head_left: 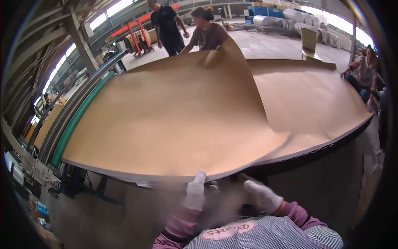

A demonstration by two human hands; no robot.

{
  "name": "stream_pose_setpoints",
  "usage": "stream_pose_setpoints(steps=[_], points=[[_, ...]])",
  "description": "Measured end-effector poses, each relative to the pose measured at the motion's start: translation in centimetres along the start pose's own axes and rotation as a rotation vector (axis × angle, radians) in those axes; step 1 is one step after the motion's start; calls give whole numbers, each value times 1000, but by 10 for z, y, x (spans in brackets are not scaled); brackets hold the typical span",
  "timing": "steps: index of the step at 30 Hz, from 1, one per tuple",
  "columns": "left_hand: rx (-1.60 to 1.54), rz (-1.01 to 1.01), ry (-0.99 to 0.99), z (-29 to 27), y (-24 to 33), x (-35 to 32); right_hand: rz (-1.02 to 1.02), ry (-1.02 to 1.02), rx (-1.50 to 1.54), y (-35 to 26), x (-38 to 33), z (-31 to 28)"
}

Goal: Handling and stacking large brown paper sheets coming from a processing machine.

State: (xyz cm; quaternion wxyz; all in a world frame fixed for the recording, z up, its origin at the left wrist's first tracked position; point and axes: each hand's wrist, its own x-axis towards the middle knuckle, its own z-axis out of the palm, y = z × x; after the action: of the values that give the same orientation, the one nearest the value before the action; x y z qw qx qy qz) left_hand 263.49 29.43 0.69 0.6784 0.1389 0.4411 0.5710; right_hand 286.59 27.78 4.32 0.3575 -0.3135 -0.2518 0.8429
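A wide brown paper sheet (pixel 166 116) spreads in front of me, its pale near edge curving toward my body. My left hand (pixel 195 193), in a white glove, grips that edge with the thumb on top; the fingers beneath are hidden. My right hand (pixel 263 196), also gloved in white, is just below the edge and apart from it. Its fingers look stretched out, and I see nothing held in them. Farther right lies another brown sheet (pixel 306 103), partly covered by the first one's raised, folded right side.
At the far edge a co-worker (pixel 209 35) holds the sheet, with a person in dark clothes (pixel 166 27) standing behind. Another person (pixel 365 72) crouches at the right corner. A machine with a green roller (pixel 78 120) borders the left. Wrapped rolls (pixel 294 16) lie at the back.
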Motion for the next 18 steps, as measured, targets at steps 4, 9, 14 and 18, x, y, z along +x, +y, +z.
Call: stream_pose_setpoints(steps=[4,9,14,18], points=[[423,206,-112,-2,-47,13,43,88,72,21,41,8],[460,28,-203,12,-36,-26,-266,326,-228,35,61,-29],[-59,476,27,-52,44,-28,-335,417,-502,-12,13,-41],[295,705,137,-165,55,19,-484,498,-407,-34,-6,-49]])
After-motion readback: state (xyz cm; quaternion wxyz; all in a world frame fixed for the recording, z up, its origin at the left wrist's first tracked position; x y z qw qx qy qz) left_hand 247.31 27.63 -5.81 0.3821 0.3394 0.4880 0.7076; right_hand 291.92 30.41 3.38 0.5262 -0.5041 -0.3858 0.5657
